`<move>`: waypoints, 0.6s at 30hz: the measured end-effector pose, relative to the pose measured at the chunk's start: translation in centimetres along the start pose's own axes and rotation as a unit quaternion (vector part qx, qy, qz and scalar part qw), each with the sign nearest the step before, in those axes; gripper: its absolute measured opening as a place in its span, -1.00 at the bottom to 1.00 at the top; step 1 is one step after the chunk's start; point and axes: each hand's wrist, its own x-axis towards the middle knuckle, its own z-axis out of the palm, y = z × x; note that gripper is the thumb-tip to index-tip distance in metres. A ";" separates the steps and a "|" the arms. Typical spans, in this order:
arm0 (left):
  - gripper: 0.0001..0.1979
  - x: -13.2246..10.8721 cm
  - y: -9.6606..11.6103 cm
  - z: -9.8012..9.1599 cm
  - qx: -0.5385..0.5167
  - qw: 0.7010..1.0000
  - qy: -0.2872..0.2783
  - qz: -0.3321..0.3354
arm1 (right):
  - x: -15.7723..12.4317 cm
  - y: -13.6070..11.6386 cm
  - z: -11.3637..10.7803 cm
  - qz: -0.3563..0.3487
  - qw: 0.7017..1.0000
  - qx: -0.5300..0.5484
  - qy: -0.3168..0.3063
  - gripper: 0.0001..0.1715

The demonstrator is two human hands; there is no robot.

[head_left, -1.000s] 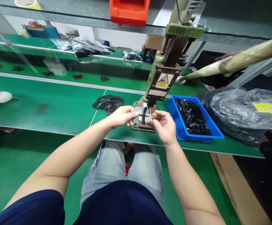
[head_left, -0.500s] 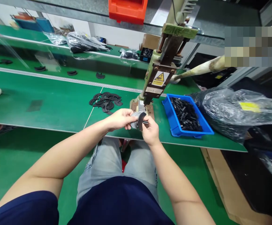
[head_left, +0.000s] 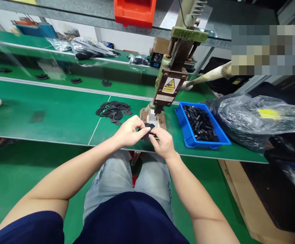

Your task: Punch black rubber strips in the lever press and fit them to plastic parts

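Note:
My left hand (head_left: 129,131) and my right hand (head_left: 162,143) meet in front of the small hand press (head_left: 168,81), near the front edge of the green bench (head_left: 61,115). Both pinch one small black flat part (head_left: 147,130) between their fingertips. The part is lifted just off the press base (head_left: 153,118). A pile of black curved flat parts (head_left: 114,110) lies on the bench left of the press. A blue bin (head_left: 188,134) of small black pieces stands right of the press.
The press's long pale lever (head_left: 208,76) sticks out to the right. A bulky plastic bag of black parts (head_left: 259,118) lies at the far right. An orange bin (head_left: 134,12) sits on the shelf above. More bags and loose black parts lie on the far bench.
Both hands have drawn the black part off the press base and toward me. The right hand closed in on the left, and the part has turned in the fingers.

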 end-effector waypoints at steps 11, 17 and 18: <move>-0.62 0.2 -0.6 0.5 -0.144 0.981 -0.003 -0.129 | -0.4 -0.7 -0.4 0.048 0.996 0.066 0.029 -0.82; -0.46 0.1 -3.0 0.6 -0.280 0.915 -0.093 -0.276 | -1.2 0.3 0.3 0.104 0.989 0.103 0.034 -0.73; -0.46 0.2 -3.8 0.5 -0.276 0.910 -0.073 -0.300 | -1.6 0.4 0.2 0.117 0.987 0.101 0.039 -0.68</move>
